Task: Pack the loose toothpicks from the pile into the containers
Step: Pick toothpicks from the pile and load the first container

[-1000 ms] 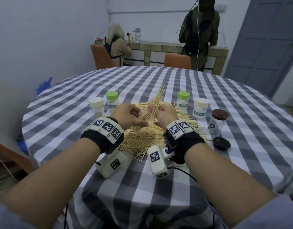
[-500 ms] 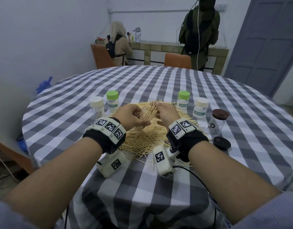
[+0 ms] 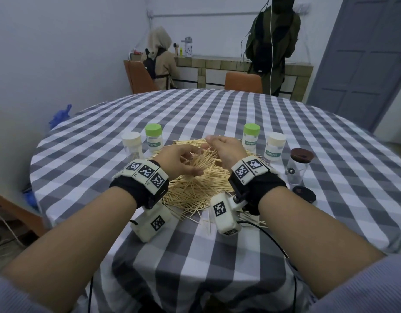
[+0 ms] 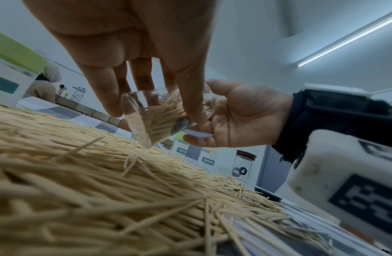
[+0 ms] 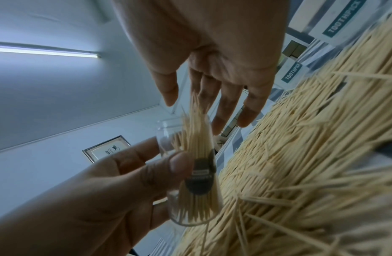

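A large pile of loose toothpicks [image 3: 195, 190] lies on the checked tablecloth in front of me. My left hand [image 3: 190, 164] grips a small clear jar [image 5: 190, 199], tilted over the pile and packed with toothpicks. My right hand [image 3: 212, 142] is spread open at the jar's mouth, its straight fingers [image 5: 214, 110] against the toothpick tips that stick out. In the left wrist view the same jar [image 4: 146, 124] sits between my left fingers [image 4: 107, 97], with the right palm [image 4: 238, 117] open behind it.
Closed containers stand round the pile: a white-lidded [image 3: 131, 144] and a green-lidded one [image 3: 153, 137] on the left, a green-lidded [image 3: 251, 136] and a white-lidded one [image 3: 275, 146] on the right. A brown-lidded clear jar [image 3: 298, 166] and a loose dark lid [image 3: 304, 194] are further right. Two people stand at the back counter.
A bundle of toothpicks that stood up tall between my hands has gone down into the jar. My right hand has moved over the jar's mouth and flattened.
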